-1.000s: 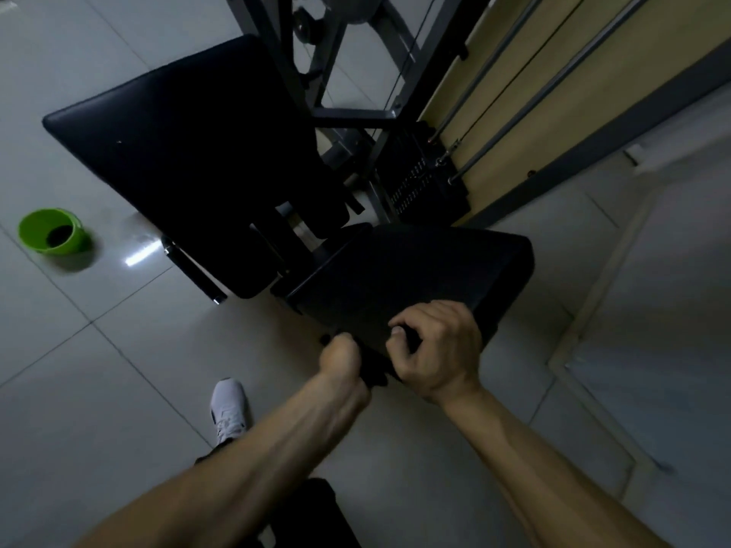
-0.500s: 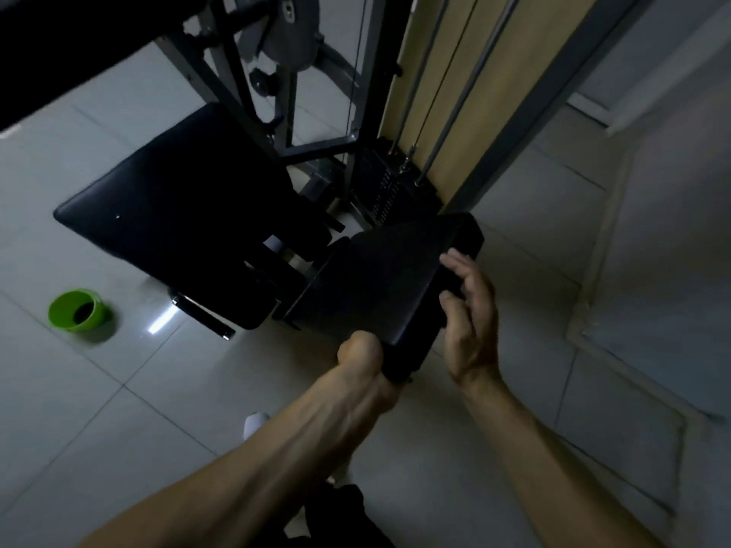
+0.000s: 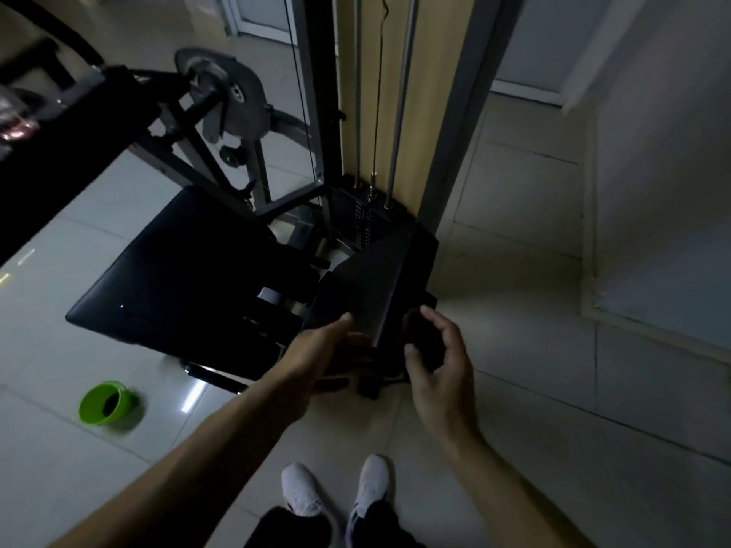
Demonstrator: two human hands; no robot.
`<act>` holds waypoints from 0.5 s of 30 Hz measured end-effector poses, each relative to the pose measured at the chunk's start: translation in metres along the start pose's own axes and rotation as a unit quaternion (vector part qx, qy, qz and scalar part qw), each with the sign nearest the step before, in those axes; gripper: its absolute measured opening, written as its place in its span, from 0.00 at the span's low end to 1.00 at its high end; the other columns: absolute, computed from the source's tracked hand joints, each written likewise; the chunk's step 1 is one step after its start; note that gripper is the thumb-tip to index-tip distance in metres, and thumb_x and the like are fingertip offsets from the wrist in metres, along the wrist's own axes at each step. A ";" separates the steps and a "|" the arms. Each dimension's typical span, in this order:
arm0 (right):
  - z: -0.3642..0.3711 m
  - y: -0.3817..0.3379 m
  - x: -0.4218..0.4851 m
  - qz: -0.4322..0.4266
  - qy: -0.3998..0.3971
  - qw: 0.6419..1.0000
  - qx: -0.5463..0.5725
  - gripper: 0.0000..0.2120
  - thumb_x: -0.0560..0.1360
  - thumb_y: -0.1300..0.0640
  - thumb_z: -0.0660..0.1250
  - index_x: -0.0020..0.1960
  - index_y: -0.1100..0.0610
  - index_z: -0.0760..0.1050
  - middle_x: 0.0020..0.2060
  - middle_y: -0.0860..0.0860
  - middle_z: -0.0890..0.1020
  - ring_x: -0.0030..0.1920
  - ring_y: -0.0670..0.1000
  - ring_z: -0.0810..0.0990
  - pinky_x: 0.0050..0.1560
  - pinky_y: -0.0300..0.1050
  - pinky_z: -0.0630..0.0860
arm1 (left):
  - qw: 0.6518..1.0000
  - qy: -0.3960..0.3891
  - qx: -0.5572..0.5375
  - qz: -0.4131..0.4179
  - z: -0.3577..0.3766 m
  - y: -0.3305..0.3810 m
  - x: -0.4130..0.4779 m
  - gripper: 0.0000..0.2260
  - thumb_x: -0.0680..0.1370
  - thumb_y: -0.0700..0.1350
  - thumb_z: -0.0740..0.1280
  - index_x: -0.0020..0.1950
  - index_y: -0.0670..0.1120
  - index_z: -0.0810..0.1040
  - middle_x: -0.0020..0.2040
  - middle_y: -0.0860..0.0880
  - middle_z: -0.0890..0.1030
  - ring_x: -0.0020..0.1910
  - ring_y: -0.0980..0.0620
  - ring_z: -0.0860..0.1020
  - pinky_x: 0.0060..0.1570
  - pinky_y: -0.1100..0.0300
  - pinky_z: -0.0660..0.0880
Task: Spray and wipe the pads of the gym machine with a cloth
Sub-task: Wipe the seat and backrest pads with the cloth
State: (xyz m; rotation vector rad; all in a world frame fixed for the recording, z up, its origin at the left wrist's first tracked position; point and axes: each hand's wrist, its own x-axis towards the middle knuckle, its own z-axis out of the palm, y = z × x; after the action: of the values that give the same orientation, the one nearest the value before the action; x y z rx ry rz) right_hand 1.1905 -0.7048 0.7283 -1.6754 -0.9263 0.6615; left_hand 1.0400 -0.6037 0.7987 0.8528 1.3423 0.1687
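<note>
The gym machine has a large black seat pad (image 3: pixel 190 278) on the left and a smaller black pad (image 3: pixel 372 286) tilted beside it. My left hand (image 3: pixel 324 346) reaches to the near end of the small pad, its thumb lying straight along the pad's top; its fingers are lost in shadow under the edge. My right hand (image 3: pixel 439 361) is just right of that pad and curls round a dark cloth (image 3: pixel 421 342). No spray bottle is in view.
A green bowl (image 3: pixel 105 403) sits on the tiled floor at lower left. The weight stack (image 3: pixel 364 219) with its guide rods stands behind the pads against a yellow post. Another dark pad (image 3: pixel 59 160) overhangs at upper left. My white shoes (image 3: pixel 300 492) are below.
My view has swung upward and closer. My left hand went from a fist at the small pad's corner to a straighter reach. My right hand came off the pad's side and now holds the cloth beside it.
</note>
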 end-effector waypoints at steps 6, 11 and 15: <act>0.040 0.059 -0.016 -0.177 -0.092 0.947 -0.252 0.28 0.85 0.52 0.60 0.83 0.51 0.58 0.84 0.50 0.53 0.84 0.54 0.51 0.80 0.61 0.56 | 0.986 0.076 0.081 0.121 0.008 0.013 0.049 0.11 0.85 0.42 0.63 0.63 0.47 0.82 0.52 0.50 0.84 0.48 0.53 0.82 0.51 0.59 0.79; 0.029 0.059 0.057 -0.127 -0.055 0.961 -0.238 0.28 0.84 0.55 0.61 0.83 0.49 0.60 0.84 0.47 0.54 0.83 0.50 0.53 0.80 0.58 0.57 | 0.964 0.051 0.189 0.177 0.020 0.018 0.099 0.15 0.84 0.40 0.64 0.71 0.43 0.77 0.63 0.46 0.82 0.60 0.50 0.80 0.60 0.60 0.77; 0.020 0.051 0.140 -0.032 -0.064 0.968 -0.242 0.28 0.85 0.55 0.61 0.83 0.47 0.59 0.83 0.44 0.53 0.82 0.48 0.57 0.81 0.53 0.57 | 0.940 0.053 0.263 0.210 0.030 0.023 0.127 0.25 0.83 0.48 0.67 0.79 0.46 0.68 0.74 0.47 0.73 0.74 0.48 0.71 0.74 0.47 0.69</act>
State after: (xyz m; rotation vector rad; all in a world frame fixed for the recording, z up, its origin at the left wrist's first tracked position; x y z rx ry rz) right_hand 1.2643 -0.5838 0.6766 -2.0353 -1.3066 0.5293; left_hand 1.1088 -0.5292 0.7135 1.6034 1.3071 0.1917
